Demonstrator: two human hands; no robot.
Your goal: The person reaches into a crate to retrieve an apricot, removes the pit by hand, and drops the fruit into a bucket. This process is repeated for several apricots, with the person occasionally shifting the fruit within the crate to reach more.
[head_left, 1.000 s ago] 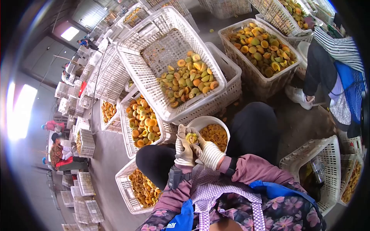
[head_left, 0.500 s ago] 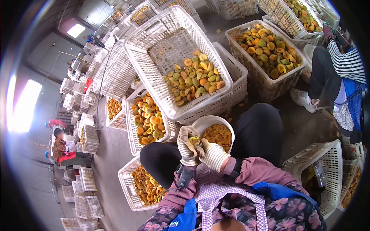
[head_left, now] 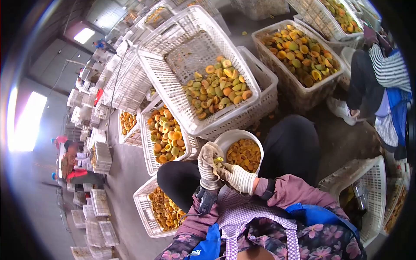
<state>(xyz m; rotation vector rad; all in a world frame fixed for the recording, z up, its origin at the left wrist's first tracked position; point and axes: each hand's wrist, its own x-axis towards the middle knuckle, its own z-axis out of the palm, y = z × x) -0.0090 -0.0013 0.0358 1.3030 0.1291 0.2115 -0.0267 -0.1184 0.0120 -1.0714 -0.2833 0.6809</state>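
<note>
In front of my lap my two gloved hands meet. My left hand, in a dirty knit glove, is closed around a yellow-green apricot piece, mostly hidden by the fingers. My right hand, in a striped white glove, presses against it from the right with its fingers curled in; what they grip is hidden. Just behind the hands, between my knees, stands a white bucket holding flattened orange apricot pieces.
A tilted white crate of apricot halves rests on another beyond the bucket. Fuller crates stand left and right. Lower left is a crate of flattened pieces. A person sits at right; others work far left.
My hands have turned slightly and drawn closer together, the right fingers curling in further. Less of the apricot piece shows. The bucket and crates stay put.
</note>
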